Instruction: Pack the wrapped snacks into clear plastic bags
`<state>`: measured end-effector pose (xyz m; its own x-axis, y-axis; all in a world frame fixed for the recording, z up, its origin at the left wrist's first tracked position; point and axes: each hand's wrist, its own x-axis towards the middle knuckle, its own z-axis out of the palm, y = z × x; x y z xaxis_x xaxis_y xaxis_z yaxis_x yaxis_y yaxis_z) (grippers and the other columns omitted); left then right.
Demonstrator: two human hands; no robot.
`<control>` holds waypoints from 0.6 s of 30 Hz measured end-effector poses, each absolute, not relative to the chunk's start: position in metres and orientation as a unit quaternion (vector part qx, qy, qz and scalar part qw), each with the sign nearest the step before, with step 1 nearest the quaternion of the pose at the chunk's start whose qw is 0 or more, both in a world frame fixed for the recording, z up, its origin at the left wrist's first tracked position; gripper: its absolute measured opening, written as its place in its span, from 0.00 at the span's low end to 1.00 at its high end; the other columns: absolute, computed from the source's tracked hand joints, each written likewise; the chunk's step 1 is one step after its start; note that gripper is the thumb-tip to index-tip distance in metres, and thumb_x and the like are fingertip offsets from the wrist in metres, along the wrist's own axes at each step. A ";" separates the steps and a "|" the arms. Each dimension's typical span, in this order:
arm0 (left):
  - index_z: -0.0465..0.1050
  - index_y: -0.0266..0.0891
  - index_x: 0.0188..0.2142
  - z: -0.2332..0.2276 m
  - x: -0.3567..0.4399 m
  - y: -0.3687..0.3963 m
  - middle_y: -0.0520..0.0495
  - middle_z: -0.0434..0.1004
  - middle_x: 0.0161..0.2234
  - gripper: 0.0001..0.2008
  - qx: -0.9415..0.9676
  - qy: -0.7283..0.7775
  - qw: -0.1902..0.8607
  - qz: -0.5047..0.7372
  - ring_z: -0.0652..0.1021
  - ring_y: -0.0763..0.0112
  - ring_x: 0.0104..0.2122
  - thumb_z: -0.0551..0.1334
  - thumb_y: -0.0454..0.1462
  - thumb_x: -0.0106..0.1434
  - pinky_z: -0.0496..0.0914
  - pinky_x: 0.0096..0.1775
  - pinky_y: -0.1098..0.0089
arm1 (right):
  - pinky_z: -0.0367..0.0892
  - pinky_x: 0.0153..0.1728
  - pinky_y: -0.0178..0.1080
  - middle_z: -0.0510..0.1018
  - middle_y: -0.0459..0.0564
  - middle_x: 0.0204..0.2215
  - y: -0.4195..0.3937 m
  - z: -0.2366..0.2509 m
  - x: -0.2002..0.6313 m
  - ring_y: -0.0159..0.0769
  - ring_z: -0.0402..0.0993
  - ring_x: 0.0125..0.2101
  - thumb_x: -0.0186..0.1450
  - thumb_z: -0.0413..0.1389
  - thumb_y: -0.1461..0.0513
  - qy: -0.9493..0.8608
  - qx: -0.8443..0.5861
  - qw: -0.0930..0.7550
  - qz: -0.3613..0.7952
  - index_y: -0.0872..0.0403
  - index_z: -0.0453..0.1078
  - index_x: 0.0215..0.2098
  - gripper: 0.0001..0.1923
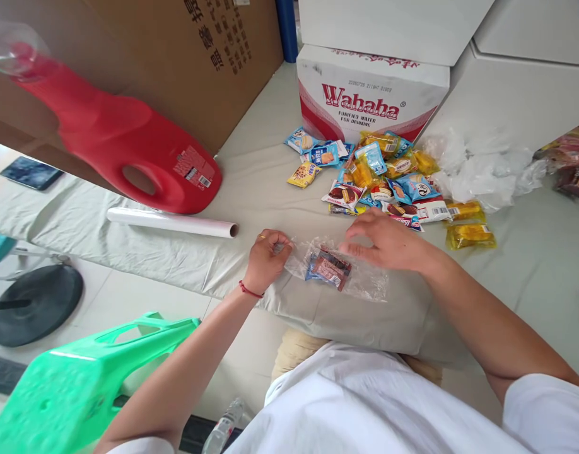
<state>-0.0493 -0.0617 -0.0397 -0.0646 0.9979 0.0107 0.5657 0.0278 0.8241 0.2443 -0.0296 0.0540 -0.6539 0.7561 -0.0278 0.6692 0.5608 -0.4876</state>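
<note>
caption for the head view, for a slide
Both hands, left hand and right hand, hold a clear bag of snacks.

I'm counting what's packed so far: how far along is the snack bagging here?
Done: a few wrapped snacks already sit inside the clear bag. In hand: the left hand pinches the bag's end while the right hand rests at its far edge. Left: the snack pile by the Wahaha box remains loose.

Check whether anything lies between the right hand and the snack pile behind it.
Nothing visible does. The right hand rests on the clear bag, and the snack pile lies just beyond its fingers with only bare cloth between.
</note>
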 end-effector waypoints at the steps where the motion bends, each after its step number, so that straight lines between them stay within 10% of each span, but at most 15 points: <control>1: 0.74 0.43 0.30 -0.040 -0.049 -0.062 0.45 0.76 0.39 0.09 0.604 0.644 0.317 0.347 0.75 0.61 0.43 0.63 0.44 0.60 0.70 0.46 0.60 | 0.65 0.50 0.46 0.80 0.57 0.45 -0.028 0.054 0.241 0.50 0.70 0.51 0.67 0.58 0.44 -0.882 -0.392 0.052 0.256 0.53 0.79 0.49 0.25; 5: 0.74 0.43 0.31 -0.038 -0.047 -0.066 0.45 0.76 0.41 0.08 0.588 0.640 0.326 0.372 0.75 0.61 0.45 0.63 0.44 0.60 0.70 0.50 0.59 | 0.65 0.47 0.43 0.81 0.57 0.45 -0.020 0.043 0.226 0.50 0.72 0.50 0.66 0.60 0.46 -0.860 -0.402 -0.018 0.314 0.54 0.78 0.51 0.24; 12: 0.73 0.42 0.37 -0.035 -0.043 -0.074 0.42 0.72 0.48 0.09 0.581 0.618 0.345 0.402 0.73 0.58 0.53 0.65 0.43 0.60 0.67 0.58 0.56 | 0.62 0.32 0.35 0.80 0.48 0.31 -0.002 0.015 0.197 0.34 0.72 0.31 0.66 0.58 0.48 -0.713 -0.429 0.110 0.543 0.56 0.76 0.35 0.19; 18: 0.62 0.42 0.60 -0.033 -0.038 -0.073 0.39 0.68 0.60 0.34 0.584 0.593 0.395 0.389 0.69 0.53 0.62 0.69 0.47 0.57 0.61 0.64 0.53 | 0.53 0.22 0.32 0.78 0.45 0.32 -0.005 0.007 0.185 0.26 0.57 0.22 0.65 0.58 0.45 -0.604 -0.442 0.206 0.630 0.55 0.76 0.41 0.22</control>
<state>-0.0382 -0.0734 -0.0334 -0.0061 0.9999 -0.0136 0.3850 0.0149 0.9228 0.1853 -0.0046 0.0069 -0.5239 0.7941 -0.3081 0.2749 -0.1847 -0.9436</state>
